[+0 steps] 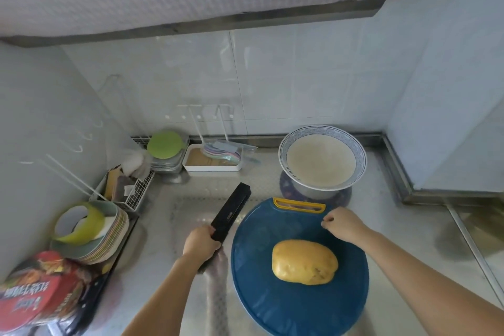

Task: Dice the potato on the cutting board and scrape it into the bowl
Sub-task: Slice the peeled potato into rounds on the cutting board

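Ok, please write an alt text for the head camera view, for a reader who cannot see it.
A whole peeled potato lies uncut on a round blue cutting board. The left hand grips a black knife beside it; the right hand rests curled at the board's far edge, before an empty bowl.

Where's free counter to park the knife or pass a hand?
Free: steel counter right of the cutting board, up to the raised edge; the strip between the knife and the white tray; the board's near half below the potato. Crowded: left back corner, with wire rack, plate stack and red packet.
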Available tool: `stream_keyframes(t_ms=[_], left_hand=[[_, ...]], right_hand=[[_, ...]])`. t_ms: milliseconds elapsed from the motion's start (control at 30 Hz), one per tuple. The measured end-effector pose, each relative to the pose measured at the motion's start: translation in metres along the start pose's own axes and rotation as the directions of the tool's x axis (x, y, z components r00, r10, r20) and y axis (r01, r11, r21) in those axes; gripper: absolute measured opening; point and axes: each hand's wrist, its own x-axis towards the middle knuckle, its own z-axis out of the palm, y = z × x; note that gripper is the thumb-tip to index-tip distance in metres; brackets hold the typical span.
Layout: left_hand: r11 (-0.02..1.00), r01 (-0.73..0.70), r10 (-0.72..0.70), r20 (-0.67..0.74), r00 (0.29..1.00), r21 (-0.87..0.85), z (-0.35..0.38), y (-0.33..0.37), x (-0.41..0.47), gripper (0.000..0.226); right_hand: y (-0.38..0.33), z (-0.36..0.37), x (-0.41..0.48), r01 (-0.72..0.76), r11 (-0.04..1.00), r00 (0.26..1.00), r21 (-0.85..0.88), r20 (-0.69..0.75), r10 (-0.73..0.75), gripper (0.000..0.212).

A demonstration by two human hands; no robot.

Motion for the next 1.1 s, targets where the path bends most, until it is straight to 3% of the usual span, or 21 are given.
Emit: stream_keyframes(t_ms=[67,167,300,433,600,700,800,900,967,1100], left_hand=[[0.999,-0.011,0.011,0.012,1.0,-0.043,-0.002,0.004,-0.005,0.023],[0.98,-0.03,0.026,-0.027,0.999,-0.198,-0.004,0.019,-0.019,0.022],[0.912,-0.109,0.081,-0.086,0.993,-0.395,-0.012,0.054,-0.053,0.035],[0.859,-0.266,0.232,-0.13,0.964,-0.436,-0.019,0.102,-0.095,0.029],[0.818,-0.402,0.334,-0.23,0.914,-0.41,-0.006,0.147,-0.13,0.027],[0.799,-0.431,0.368,-0.227,0.902,-0.419,0.003,0.163,-0.135,0.029],[0.848,-0.427,0.42,-0.095,0.903,-0.315,0.013,0.164,-0.129,0.021],[0.906,-0.415,0.412,0.044,0.91,0.09,0.022,0.148,-0.12,0.022],[0.83,-0.472,0.455,0.13,0.881,0.296,0.031,0.137,-0.117,0.036],[0.716,-0.61,0.603,0.139,0.785,0.338,0.047,0.128,-0.107,0.074]], right_hand=[[-0.005,-0.002,-0.006,0.02,1.0,1.0,-0.021,-0.001,-0.02,0.037],[-0.015,-0.009,-0.022,0.187,0.982,0.976,0.023,-0.119,-0.183,0.02],[-0.044,-0.019,-0.051,0.344,0.919,0.935,0.194,-0.16,-0.316,0.033],[-0.069,-0.026,-0.078,0.4,0.848,0.916,0.347,-0.164,-0.365,0.05],[-0.068,-0.036,-0.094,0.378,0.72,0.926,0.582,-0.226,-0.303,0.034],[-0.055,-0.043,-0.096,0.34,0.764,0.938,0.549,-0.26,-0.231,0.033],[-0.035,-0.051,-0.095,0.296,0.855,0.946,0.427,-0.255,-0.2,0.035],[-0.014,-0.064,-0.099,0.287,0.895,0.947,0.341,-0.242,-0.211,0.029],[-0.002,-0.068,-0.101,0.291,0.906,0.946,0.308,-0.231,-0.226,0.027],[0.014,-0.064,-0.102,0.274,0.944,0.943,0.184,-0.244,-0.226,0.034]])
